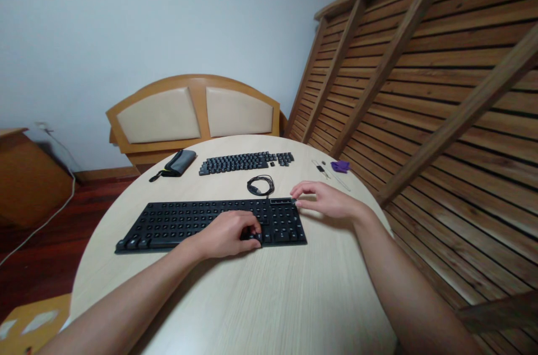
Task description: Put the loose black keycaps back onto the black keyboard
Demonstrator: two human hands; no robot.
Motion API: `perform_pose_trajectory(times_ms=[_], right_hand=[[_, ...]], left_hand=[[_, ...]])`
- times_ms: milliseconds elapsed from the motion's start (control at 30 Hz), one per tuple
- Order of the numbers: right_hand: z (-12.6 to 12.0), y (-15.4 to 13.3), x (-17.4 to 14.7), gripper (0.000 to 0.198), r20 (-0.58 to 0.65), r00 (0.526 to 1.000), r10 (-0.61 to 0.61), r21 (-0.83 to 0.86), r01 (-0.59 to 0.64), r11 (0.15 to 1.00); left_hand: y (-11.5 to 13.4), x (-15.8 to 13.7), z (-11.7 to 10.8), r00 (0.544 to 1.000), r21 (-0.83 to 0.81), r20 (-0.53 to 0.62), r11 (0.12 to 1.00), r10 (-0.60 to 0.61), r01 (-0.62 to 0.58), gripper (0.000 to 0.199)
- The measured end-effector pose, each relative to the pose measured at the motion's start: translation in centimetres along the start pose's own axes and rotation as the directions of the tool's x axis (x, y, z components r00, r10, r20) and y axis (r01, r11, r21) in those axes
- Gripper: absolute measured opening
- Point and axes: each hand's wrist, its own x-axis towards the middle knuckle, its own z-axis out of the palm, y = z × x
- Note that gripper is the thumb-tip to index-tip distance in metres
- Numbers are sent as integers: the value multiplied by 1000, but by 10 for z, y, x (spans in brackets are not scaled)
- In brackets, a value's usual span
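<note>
A black keyboard (176, 226) with most of its keycaps off lies across the table in front of me. My left hand (229, 232) rests over its lower right part, fingers curled and thumb near the front edge by a few fitted keys; what is between the fingertips is hidden. At the keyboard's top right corner, the thumb and fingers of my right hand (321, 198) come together around something too small to name. Behind the keyboard, its coiled cable (260, 185) lies on the tabletop. Farther back are rows of loose black keycaps (235, 163), with one keycap (272, 164) set apart.
The round pale table (252, 299) holds a grey zipped case (180, 163) at back left. To the right lie a purple cloth-like item (340, 166), a wire tool (321, 169) and a thin pale stick (341, 181). A slatted wooden frame (420, 120) leans along the right side.
</note>
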Motion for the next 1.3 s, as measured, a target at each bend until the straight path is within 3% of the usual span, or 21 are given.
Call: perform_pose_trajectory(times_ms=[133,333,667,1000,1300], right_hand=[[5,-15,-5,15,114,993,-36,34,32,999],[11,-14,-3,9,173,985,-6,-2,6,1000],[18,-13,-2,6,150,988,20,-100,-5,995],[20,-15,0,11,144,989,-34,-119,51,992],[24,-22,0,10,145,988,44,-163,-20,986]], left_hand=[[1,1,-1,1000,3,2,1000,6,-6,16],[1,0,-1,1000,14,0,1000,-4,4,17],[1,0,-1,1000,17,-1,1000,10,-10,16],[1,1,-2,1000,22,-4,1000,15,-15,16],[1,1,-2,1000,13,-8,1000,13,-13,16]])
